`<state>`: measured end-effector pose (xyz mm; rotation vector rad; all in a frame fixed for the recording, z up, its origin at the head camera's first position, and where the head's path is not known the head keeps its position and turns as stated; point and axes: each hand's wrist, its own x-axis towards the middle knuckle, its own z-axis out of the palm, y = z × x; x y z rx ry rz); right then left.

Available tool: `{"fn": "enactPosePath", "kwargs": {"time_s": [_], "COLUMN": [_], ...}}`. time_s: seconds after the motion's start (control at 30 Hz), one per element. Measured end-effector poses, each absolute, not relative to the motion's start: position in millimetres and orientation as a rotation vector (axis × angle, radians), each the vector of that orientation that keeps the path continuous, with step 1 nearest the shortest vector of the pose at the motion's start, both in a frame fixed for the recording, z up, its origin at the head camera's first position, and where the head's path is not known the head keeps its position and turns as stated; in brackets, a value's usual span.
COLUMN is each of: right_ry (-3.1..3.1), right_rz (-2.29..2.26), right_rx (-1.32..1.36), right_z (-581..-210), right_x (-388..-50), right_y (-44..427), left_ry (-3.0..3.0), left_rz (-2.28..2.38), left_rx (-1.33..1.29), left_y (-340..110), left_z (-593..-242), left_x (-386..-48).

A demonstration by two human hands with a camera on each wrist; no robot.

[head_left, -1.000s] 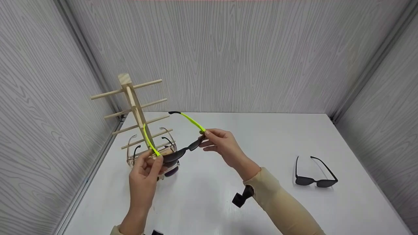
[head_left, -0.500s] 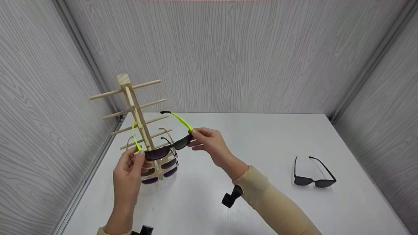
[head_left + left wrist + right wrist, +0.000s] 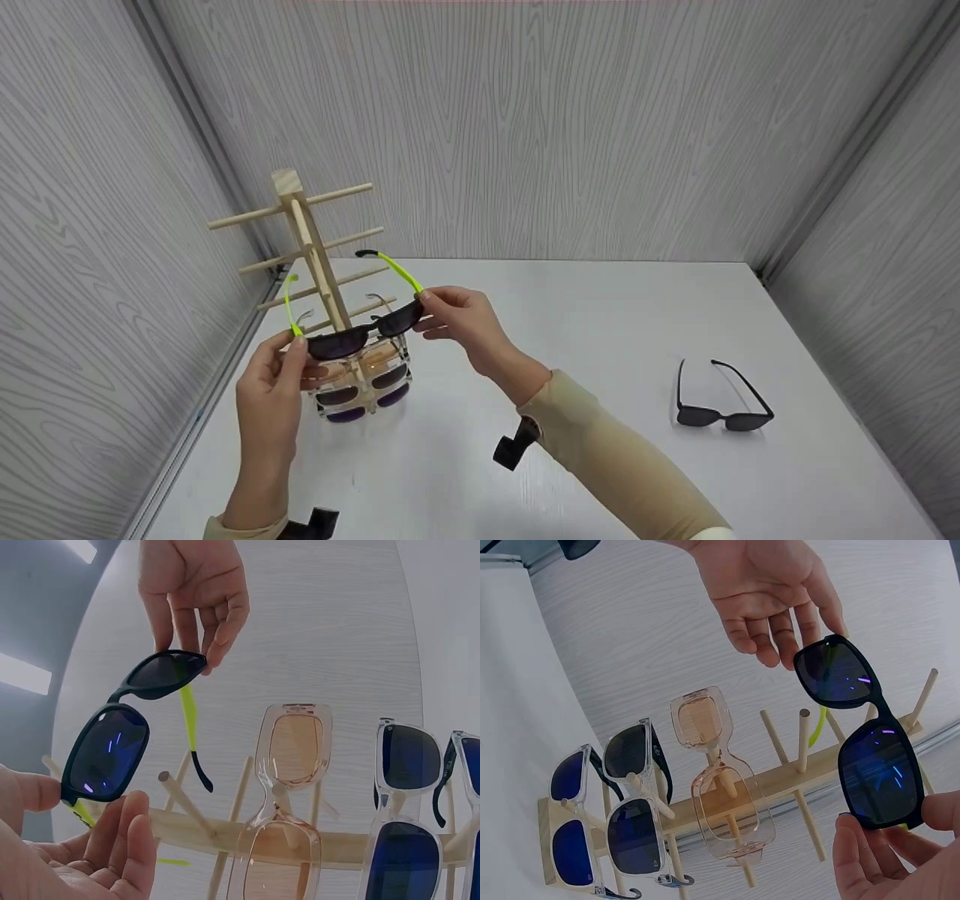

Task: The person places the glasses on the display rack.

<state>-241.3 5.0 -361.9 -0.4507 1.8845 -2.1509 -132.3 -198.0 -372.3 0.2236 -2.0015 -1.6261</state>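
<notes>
Sunglasses with a black front and neon-yellow temples [image 3: 341, 343] are held up between both hands, temples pointing away from me. My left hand [image 3: 268, 386] pinches the left hinge corner between thumb and fingers; my right hand [image 3: 466, 324] pinches the right one. Directly behind stands a wooden display rack [image 3: 319, 274] with several rows of pegs. The left wrist view shows the dark lenses [image 3: 109, 750] apart from the bare pegs. On the rack's lower rows hang peach-tinted glasses [image 3: 709, 724] and two clear-framed pairs with dark lenses, one being sunglasses [image 3: 634, 836].
Black sunglasses [image 3: 724, 418] lie with temples unfolded on the right of the white table [image 3: 585, 330]. Wood-grain panels [image 3: 525, 135] enclose the back and both sides. The rack's upper pegs [image 3: 341, 193] stick out left and right.
Both hands have carried the yellow-templed sunglasses leftward, in front of the rack. The lenses now show more fully, and the lower glasses on the rack are less covered.
</notes>
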Motion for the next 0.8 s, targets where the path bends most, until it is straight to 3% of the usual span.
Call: {"fn": "enactPosePath", "kwargs": {"time_s": [0.8], "right_ry": [2.011], "right_rz": [-2.049], "right_rx": [-0.438], "right_z": [-363.2], "right_x": [-249.7], "right_y": [-18.9], "left_ry": [-1.993], "left_rz": [-1.666], "left_rx": [0.380], "left_y": [-222.4], "left_z": [-369.3], "left_x": [-149.8]}}
